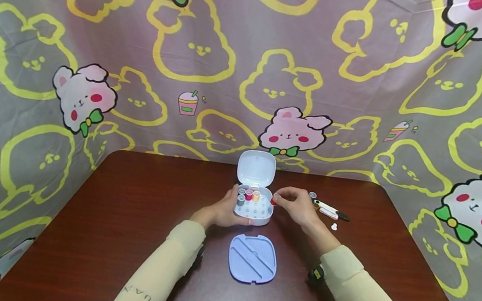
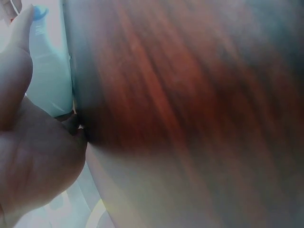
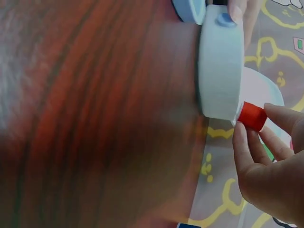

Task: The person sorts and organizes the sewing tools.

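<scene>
A white sewing box (image 1: 255,220) with pegs inside stands on the table, its lid (image 1: 256,167) raised at the back. My left hand (image 1: 223,211) grips the box around its left side, thumb along the front. Between the thumb and fingers of my right hand (image 1: 300,209) is a red thread spool (image 3: 251,116), pinched at the box's right rim. Grey spools, a magenta spool (image 1: 248,195) and a peach spool (image 1: 256,196) occupy the box's back left part. In the left wrist view, only the left hand and part of the box's side show, blurred.
A blue ridged tray (image 1: 252,260) lies in front of the box. Right of my right hand are a grey spool (image 1: 312,196), a white tool with a black end (image 1: 342,215) and a small white piece (image 1: 334,226). A patterned curtain (image 1: 215,67) hangs behind the table.
</scene>
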{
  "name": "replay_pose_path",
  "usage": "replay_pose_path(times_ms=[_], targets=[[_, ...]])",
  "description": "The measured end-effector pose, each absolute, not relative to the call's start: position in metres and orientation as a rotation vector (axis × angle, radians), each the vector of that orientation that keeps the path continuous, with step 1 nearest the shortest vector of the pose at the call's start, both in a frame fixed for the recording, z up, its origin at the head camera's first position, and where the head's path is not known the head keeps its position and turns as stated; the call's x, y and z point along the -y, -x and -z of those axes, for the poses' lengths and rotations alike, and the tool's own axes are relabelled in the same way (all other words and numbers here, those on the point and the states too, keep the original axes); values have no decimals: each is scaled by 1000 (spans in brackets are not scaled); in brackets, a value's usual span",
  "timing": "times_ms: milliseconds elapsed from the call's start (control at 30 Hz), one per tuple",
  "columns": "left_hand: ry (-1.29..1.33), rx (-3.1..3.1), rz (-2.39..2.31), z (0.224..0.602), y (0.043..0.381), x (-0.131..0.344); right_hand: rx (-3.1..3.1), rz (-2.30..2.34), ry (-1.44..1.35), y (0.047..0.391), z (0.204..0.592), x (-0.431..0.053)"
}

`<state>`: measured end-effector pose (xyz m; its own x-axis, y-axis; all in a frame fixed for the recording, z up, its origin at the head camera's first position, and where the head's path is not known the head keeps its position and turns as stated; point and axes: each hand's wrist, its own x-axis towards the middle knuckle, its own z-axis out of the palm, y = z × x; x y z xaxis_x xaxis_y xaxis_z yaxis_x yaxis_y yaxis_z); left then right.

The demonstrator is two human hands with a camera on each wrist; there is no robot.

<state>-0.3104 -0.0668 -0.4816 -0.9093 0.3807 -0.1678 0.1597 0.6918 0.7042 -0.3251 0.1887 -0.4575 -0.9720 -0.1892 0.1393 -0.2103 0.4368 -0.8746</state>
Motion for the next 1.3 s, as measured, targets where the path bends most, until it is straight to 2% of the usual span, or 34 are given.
replay_pose_path(times_ms=[400,1300], targets=[[-424,-2605,-1039,480,309,68,2659,-1659,-322,322,457,-180],[-448,-2595,-1050,481,309,68,2641,-1682,-407,324,457,-160]])
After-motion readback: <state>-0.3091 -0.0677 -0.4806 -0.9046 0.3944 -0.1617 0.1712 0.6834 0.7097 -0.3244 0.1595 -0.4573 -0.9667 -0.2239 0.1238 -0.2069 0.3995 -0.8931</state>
